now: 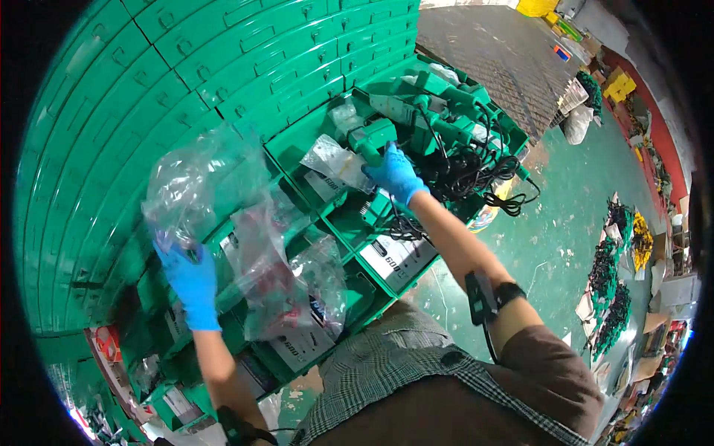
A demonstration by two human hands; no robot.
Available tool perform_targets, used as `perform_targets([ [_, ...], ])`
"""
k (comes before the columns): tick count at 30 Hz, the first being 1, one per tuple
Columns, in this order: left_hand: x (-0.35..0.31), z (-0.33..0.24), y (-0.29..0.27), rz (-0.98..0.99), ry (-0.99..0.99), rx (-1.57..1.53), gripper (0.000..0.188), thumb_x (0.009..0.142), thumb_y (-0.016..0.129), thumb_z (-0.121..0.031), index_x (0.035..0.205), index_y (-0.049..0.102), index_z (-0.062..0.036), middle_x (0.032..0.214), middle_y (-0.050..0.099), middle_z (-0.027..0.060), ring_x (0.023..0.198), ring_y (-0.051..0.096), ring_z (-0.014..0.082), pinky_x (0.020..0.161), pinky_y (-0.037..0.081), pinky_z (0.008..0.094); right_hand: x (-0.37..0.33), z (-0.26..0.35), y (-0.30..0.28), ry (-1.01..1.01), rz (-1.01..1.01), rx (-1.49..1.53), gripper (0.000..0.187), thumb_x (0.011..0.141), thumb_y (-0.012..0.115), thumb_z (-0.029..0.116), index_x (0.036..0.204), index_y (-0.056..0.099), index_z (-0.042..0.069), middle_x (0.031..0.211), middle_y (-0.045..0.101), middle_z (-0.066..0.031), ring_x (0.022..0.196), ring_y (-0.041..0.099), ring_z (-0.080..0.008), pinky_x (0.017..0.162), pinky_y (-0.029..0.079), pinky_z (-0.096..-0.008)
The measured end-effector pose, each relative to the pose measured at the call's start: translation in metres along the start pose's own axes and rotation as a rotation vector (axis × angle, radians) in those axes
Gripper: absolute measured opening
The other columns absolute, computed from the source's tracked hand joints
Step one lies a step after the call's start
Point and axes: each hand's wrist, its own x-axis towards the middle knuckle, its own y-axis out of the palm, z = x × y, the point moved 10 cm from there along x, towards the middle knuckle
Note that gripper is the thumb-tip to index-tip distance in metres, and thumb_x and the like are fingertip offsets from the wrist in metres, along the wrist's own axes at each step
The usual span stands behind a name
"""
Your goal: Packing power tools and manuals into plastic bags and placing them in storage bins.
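Observation:
My left hand, in a blue glove, is closed on the lower edge of a crumpled clear plastic bag. The bag spreads up in front of stacked green cases. Over on the right, my blue-gloved right hand has its fingers wrapped round a green corded power tool in an open green case. Beside that hand lies a clear bag with small white contents. More green tools and tangled black cords crowd the far right compartment.
Green cases are stacked like a wall behind. Other clear bags lie across the nearer open cases, over white printed cards. On the green floor to the right are piles of black and green parts and a brown mat.

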Motion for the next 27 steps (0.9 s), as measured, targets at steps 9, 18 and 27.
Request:
perform_targets([
  [9,-0.112,0.06,0.126,0.179,-0.511,-1.002,0.037,0.091,0.051,-0.01,0.125,0.043,0.0002,0.12,0.05,0.0121,0.109,0.046,0.0155,0.092,0.038,0.0284,0.03,0.014,0.041,0.557,0.684,1.069,0.02,0.082,0.06,0.033,0.085,0.06,0.014,0.063,0.055,0.0027,0.048,0.048,-0.0075,0.041,0.035,-0.0209],
  [18,-0.023,-0.09,0.107,0.207,-0.65,-1.7,0.049,0.087,0.051,-0.012,0.13,0.033,0.0053,0.131,0.041,0.0166,0.119,0.043,0.0348,0.098,0.039,0.0401,-0.177,0.06,-0.09,0.481,0.889,1.125,0.037,0.081,0.062,0.021,0.112,0.053,0.003,0.072,0.057,-0.0007,0.053,0.05,-0.0053,0.041,0.038,-0.0167],
  [27,-0.071,-0.179,0.071,0.484,-0.639,-2.387,0.06,0.077,0.055,-0.008,0.133,0.034,-0.0037,0.112,0.053,0.0181,0.101,0.055,0.0331,0.093,0.043,0.05,-0.265,0.085,-0.069,0.232,1.106,0.788,0.067,0.078,0.069,0.026,0.13,0.034,0.002,0.094,0.06,-0.0059,0.071,0.058,-0.0096,0.055,0.048,-0.0208],
])
